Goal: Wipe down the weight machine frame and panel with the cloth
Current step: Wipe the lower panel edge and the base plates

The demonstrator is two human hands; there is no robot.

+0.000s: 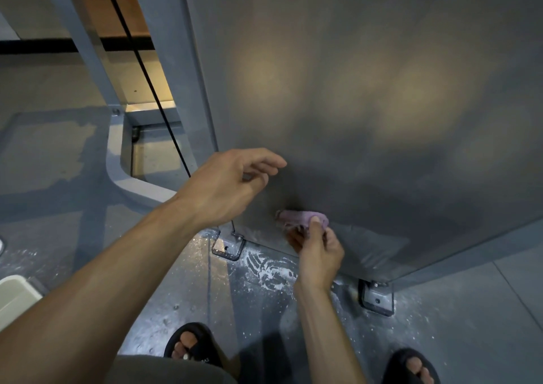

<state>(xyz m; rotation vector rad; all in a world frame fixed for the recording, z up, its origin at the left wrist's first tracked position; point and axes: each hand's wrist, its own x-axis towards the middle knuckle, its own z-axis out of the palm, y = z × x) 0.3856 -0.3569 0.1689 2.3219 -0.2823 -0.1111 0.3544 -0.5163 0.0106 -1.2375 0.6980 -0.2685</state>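
Note:
A large grey panel [367,95] of the weight machine fills the upper right of the head view. My right hand [318,251] grips a small pink cloth [302,218] and holds it against the panel near its bottom edge. My left hand [226,183] hovers in front of the panel's lower left corner with its fingers loosely spread and nothing in it. The grey frame posts [73,30] rise to the left of the panel, with a black cable [147,78] running between them.
Two metal foot brackets [227,247] [377,297] bolt the machine to the grey floor, which is dusted with white powder [264,269]. My feet in black sandals [191,345] stand close below. A white container corner [14,295] sits at the left edge.

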